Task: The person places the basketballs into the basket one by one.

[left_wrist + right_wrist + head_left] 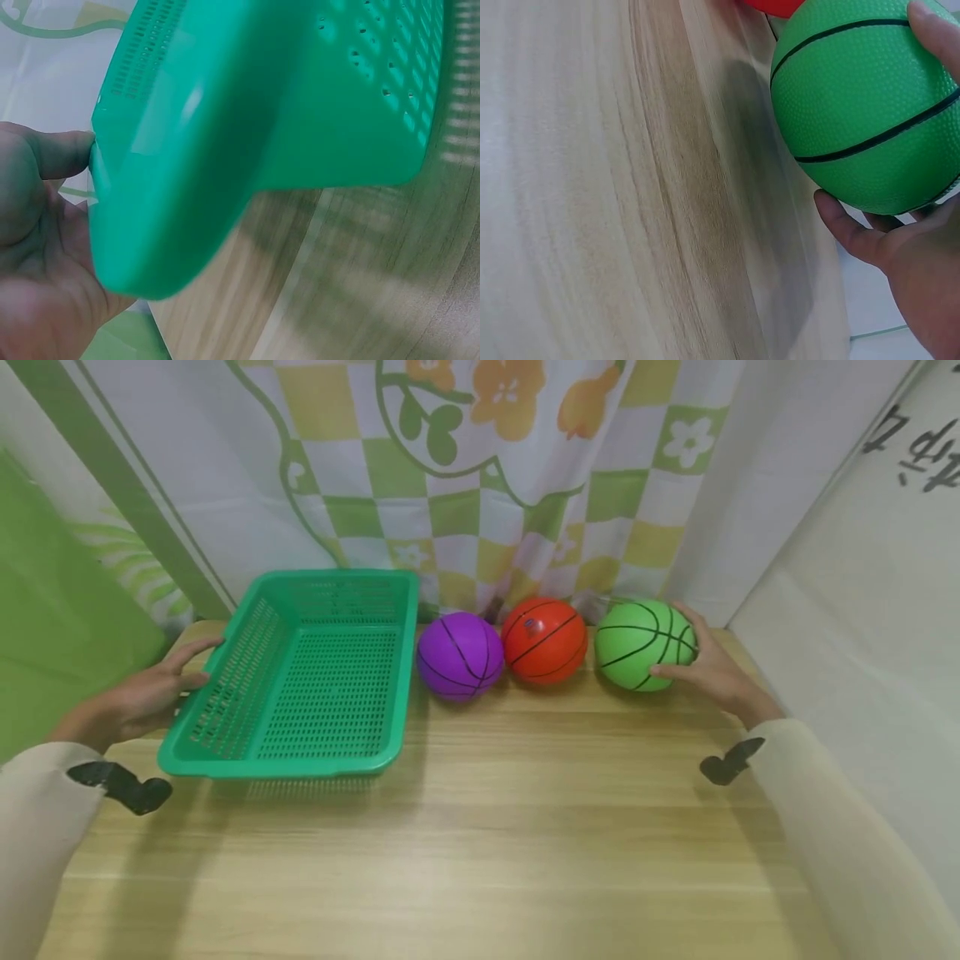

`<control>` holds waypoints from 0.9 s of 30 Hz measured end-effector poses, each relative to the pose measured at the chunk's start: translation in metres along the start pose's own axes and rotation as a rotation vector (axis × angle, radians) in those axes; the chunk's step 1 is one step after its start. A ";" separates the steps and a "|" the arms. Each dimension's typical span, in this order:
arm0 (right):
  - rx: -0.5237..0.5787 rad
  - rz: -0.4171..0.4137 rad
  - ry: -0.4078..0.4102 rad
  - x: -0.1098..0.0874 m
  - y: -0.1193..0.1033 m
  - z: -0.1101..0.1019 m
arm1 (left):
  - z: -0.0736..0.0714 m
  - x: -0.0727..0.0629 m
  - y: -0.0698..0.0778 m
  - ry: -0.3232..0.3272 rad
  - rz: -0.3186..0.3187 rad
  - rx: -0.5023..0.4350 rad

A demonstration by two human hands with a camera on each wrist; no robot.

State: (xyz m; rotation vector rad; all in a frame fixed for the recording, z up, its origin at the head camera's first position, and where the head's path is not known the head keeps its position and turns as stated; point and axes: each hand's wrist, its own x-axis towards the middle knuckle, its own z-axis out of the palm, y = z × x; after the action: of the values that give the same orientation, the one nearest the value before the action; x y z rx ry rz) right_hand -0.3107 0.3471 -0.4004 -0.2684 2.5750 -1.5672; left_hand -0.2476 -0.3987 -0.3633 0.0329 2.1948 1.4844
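Observation:
A green perforated plastic basket [288, 767] stands on the table at the left. My left hand [153, 697] touches its left rim, fingers mostly straight and spread; in the left wrist view the thumb [66, 154] meets the rim's edge, while the other fingertips are hidden behind it. At the right, my right hand [716, 672] holds a green ball [641, 647] with black lines. The thumb lies on the ball's near side and other fingers curve round its far side and underneath. A red ball [545, 643] and a purple ball [459, 657] sit between basket and green ball.
The balls are lined along the back of the wooden table [517, 843]. A checked, flowered curtain [480, 518] hangs just behind them. A white wall covering with dark writing [885, 602] rises at the right, and a green cloth [60, 610] hangs at the left.

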 end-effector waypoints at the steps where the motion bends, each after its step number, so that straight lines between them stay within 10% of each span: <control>1: 0.003 -0.003 -0.004 -0.001 -0.001 0.000 | 0.000 0.000 0.000 0.000 0.000 -0.003; 27: -0.092 -0.114 -0.044 -0.041 -0.045 0.013 | 0.004 0.000 0.006 0.027 -0.006 -0.051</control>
State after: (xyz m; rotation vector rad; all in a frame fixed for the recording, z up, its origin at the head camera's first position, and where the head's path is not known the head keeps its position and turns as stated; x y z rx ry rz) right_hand -0.2639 0.3244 -0.3656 -0.4602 2.6444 -1.4617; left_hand -0.2473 -0.3933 -0.3591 -0.0103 2.1754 1.5454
